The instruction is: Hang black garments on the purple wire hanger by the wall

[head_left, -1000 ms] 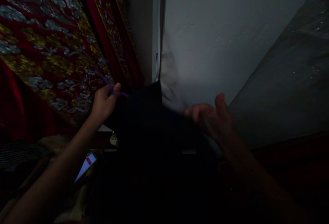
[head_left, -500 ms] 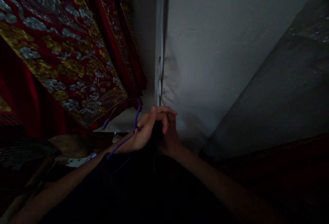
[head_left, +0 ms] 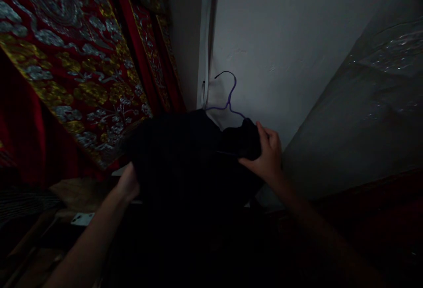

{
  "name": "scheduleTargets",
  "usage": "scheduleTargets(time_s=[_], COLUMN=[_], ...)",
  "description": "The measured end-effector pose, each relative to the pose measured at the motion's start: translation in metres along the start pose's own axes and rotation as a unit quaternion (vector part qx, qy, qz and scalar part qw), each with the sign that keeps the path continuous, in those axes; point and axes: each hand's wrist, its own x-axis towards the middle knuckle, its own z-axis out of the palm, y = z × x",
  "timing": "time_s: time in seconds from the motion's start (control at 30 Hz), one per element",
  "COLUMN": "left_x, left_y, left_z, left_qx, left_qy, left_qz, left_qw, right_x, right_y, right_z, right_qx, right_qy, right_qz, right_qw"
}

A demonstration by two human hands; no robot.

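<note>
A black garment spreads between my hands, its folds hard to make out in the dim light. The hook and neck of a purple clothes hanger rise out of its neckline, with the hanger's arms running under the cloth. At the garment's right shoulder, my right hand is closed, thumb and fingers gripping the cloth at the hanger's end. My left hand is at the garment's left side, its fingers hidden behind or in the dark cloth.
Red cloth embroidered in gold and silver hangs on the left. Ahead stands a pale wall or panel with a vertical edge strip. Clear plastic sheeting covers the right side. A light-coloured phone lies low on the left.
My hands have moved apart, from close together to either side of the garment. The purple hanger has gone from beside my left wrist to upright inside the garment's neckline.
</note>
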Motion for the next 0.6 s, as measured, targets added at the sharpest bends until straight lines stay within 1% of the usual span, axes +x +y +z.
scheduleTargets(time_s=[0.03,0.07,0.1,0.13,0.17,0.2,0.27,0.33,0.4,0.43,0.47,0.5,0.53,0.57,0.6], left_x=[-0.008,-0.015,-0.022,-0.028,-0.034,-0.039,-0.048,-0.056,-0.065,-0.069,-0.074,-0.079,-0.084,-0.09,-0.096], left_y=[-0.011,-0.021,-0.03,-0.039,-0.047,-0.053,-0.062,-0.068,-0.072,-0.073,-0.074,-0.075,-0.076,-0.077,-0.078], left_z=[0.0,0.004,0.01,0.018,0.028,0.039,0.058,0.074,0.084,0.088,0.092,0.096,0.101,0.106,0.112], left_qx=[-0.074,-0.162,-0.253,-0.336,-0.379,-0.394,-0.396,-0.407,-0.428,-0.438,-0.446,-0.456,-0.466,-0.478,-0.49], left_qy=[0.008,0.028,0.053,0.076,0.102,0.121,0.171,0.223,0.263,0.278,0.29,0.298,0.302,0.297,0.282], left_qz=[-0.037,-0.076,-0.119,-0.164,-0.198,-0.223,-0.252,-0.272,-0.296,-0.307,-0.319,-0.331,-0.345,-0.357,-0.369], left_qw=[0.997,0.983,0.959,0.924,0.898,0.884,0.866,0.843,0.812,0.798,0.784,0.771,0.757,0.745,0.737], right_x=[0.011,0.021,0.032,0.041,0.048,0.053,0.055,0.046,0.025,0.012,-0.004,-0.021,-0.04,-0.058,-0.076], right_y=[0.0,-0.003,-0.007,-0.012,-0.018,-0.025,-0.038,-0.049,-0.061,-0.068,-0.075,-0.084,-0.094,-0.103,-0.112], right_z=[-0.003,-0.005,-0.006,-0.007,-0.007,-0.007,-0.011,-0.017,-0.021,-0.02,-0.016,-0.009,0.002,0.016,0.032], right_qx=[-0.012,-0.019,-0.022,-0.02,-0.014,-0.006,0.016,0.051,0.105,0.138,0.172,0.206,0.247,0.285,0.32], right_qy=[-0.001,-0.003,-0.008,-0.016,-0.025,-0.035,-0.051,-0.061,-0.06,-0.051,-0.033,-0.01,0.012,0.033,0.026], right_qz=[0.011,0.013,0.006,-0.009,-0.031,-0.055,-0.096,-0.121,-0.124,-0.107,-0.074,-0.021,0.052,0.136,0.232], right_qw=[1.0,1.0,1.0,1.0,0.999,0.998,0.994,0.989,0.985,0.983,0.982,0.978,0.968,0.948,0.918])
